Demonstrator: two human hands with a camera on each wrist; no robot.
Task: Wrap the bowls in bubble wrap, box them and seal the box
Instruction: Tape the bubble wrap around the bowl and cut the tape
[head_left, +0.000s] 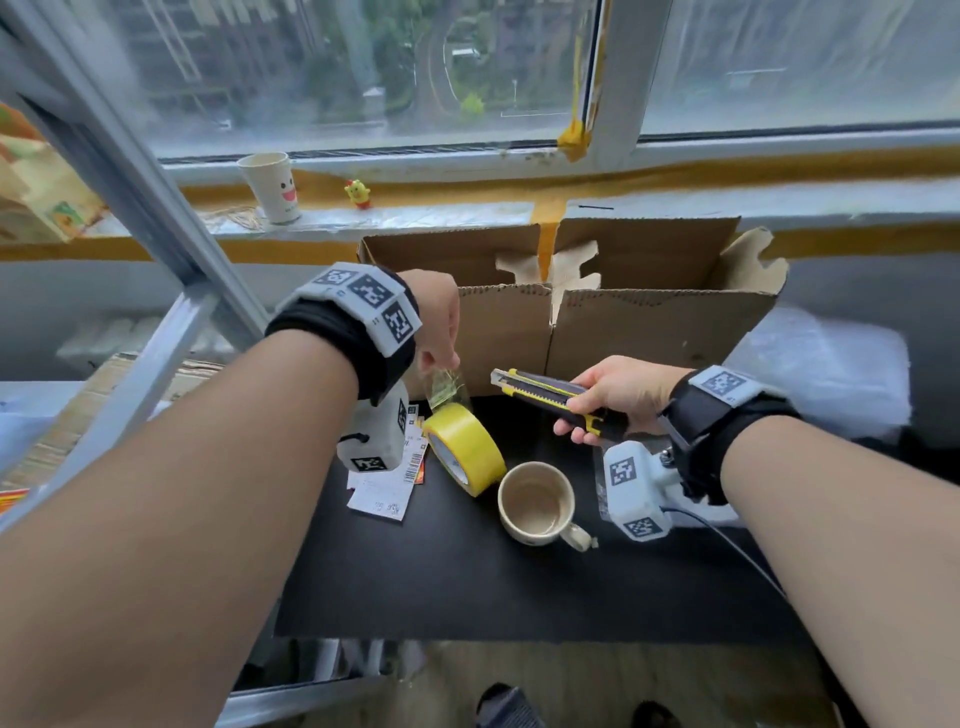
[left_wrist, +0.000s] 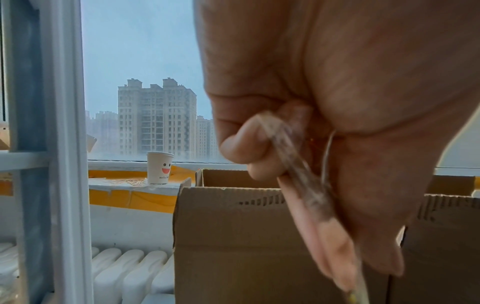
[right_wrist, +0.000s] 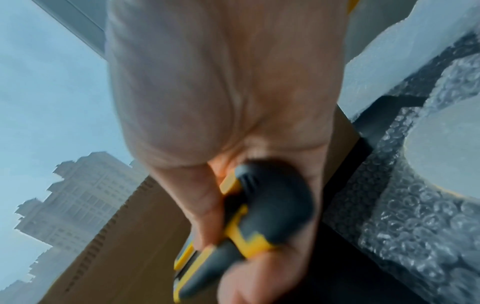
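The head camera is looking forward and down from above onto the black bench (head_left: 467, 582), the open cardboard box (head_left: 660, 332) and the window behind. The left wrist camera is sitting very near the left hand (left_wrist: 337, 144), facing level toward the same box and the paper cup (left_wrist: 159, 168) on the sill. The right wrist camera is tilting, looking past the right hand (right_wrist: 233, 102) at the box wall and bubble wrap (right_wrist: 415, 216).

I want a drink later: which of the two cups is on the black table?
The beige mug with a handle, beside the yellow tape roll. The other, a white paper cup with a smiley face, stands on the windowsill.
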